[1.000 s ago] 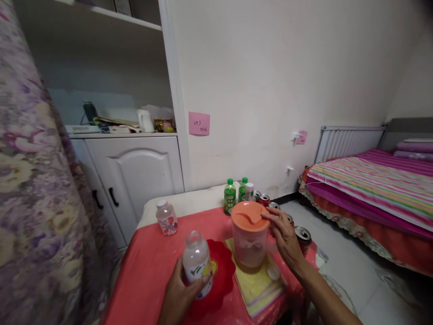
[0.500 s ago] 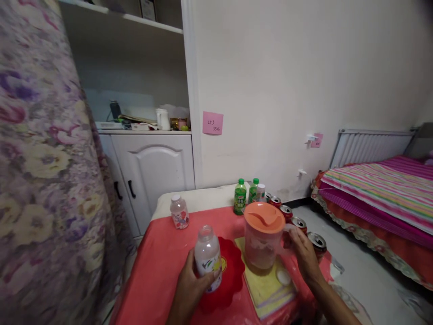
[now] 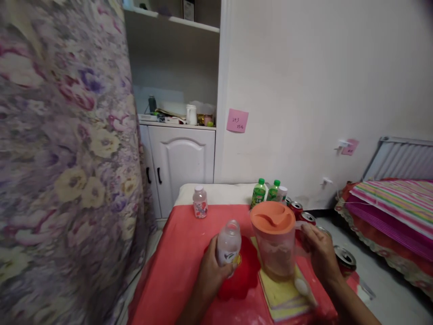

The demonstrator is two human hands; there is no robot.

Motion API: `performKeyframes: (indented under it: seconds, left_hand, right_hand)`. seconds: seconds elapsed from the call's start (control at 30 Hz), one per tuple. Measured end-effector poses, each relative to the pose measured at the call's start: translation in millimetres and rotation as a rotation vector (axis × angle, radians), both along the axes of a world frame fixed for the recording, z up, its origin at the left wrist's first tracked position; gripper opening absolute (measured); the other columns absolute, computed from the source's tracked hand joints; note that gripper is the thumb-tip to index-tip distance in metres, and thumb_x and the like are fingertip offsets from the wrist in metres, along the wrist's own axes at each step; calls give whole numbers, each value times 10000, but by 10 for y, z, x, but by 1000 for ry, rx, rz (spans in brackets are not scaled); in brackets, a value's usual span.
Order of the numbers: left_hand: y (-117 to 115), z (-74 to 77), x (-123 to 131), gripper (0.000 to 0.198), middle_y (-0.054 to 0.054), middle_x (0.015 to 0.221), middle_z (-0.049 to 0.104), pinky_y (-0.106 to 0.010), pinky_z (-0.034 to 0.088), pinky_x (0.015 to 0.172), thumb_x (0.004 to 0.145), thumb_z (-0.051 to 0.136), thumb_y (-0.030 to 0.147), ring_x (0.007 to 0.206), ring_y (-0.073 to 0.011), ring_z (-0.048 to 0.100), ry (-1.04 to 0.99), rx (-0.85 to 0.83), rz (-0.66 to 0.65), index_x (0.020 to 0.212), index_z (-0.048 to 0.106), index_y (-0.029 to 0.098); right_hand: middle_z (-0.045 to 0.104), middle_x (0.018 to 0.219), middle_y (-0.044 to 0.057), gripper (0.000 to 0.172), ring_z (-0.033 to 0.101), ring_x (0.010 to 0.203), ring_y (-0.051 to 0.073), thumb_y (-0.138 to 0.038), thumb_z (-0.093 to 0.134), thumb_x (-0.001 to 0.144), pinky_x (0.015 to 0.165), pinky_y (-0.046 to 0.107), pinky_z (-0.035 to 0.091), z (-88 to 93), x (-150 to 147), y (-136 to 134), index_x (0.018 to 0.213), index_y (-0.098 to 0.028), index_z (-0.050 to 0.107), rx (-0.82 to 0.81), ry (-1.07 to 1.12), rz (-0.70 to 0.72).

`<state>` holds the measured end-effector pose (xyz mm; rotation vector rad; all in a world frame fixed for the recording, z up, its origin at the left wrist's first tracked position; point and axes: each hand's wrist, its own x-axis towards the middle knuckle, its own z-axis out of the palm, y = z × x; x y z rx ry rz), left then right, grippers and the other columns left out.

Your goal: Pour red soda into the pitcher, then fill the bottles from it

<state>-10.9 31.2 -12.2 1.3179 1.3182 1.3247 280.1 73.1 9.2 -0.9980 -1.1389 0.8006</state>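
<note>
My left hand is wrapped round a clear bottle with a printed label and an uncapped mouth, held over a red scalloped tray. The fingers of my right hand are closed on the handle of a clear plastic pitcher with an orange lid. Some liquid shows at the pitcher's bottom, and it is held above a folded yellow cloth. On that cloth lies a white cap. The bottle and pitcher stand apart, the bottle leaning slightly.
A capped clear bottle stands at the table's back left. Green-capped bottles and several drink cans line the right side of the red tablecloth. A floral curtain hangs left; a bed stands right.
The view has swung left, so everything sits further right. My left hand still holds the bottle, which is now tilted a little more, and my right hand keeps the pitcher.
</note>
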Motion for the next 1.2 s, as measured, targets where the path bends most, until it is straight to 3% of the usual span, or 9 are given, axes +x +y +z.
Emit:
performKeyframes:
  seconds: [0.33,0.57,0.93,1.2]
  left_hand:
    - [-81,16,16,669,-78,1147,718,-335,541,856,592,736,195,1016,-272,678,-30,75,-16,1236,556,203]
    - [-101,40,21,696,-77,1175,718,-351,527,896,558,728,141,1056,-286,664,-40,74,-16,1236,584,210]
    - [-79,-40,21,699,-68,1169,697,-321,512,850,569,711,90,1027,-255,652,-33,89,-59,1238,546,207]
    - [-100,30,43,677,-86,1161,702,-323,516,843,541,671,51,1021,-260,658,22,79,-41,1198,565,178]
  right_hand:
    - [355,557,-61,442,276,529,103,-522,656,850,473,249,212,598,-30,-245,613,-207,457,-8,-144,64]
    - [376,546,-48,479,325,518,114,-566,640,830,483,245,273,979,-128,-310,574,-214,441,-7,-329,97]
    - [373,572,-40,477,370,564,132,-584,611,843,511,258,279,1315,-103,-226,588,-216,447,76,-670,141]
    - [369,576,-41,439,367,567,128,-537,571,890,504,260,281,1505,-126,-157,609,-213,477,221,-901,156]
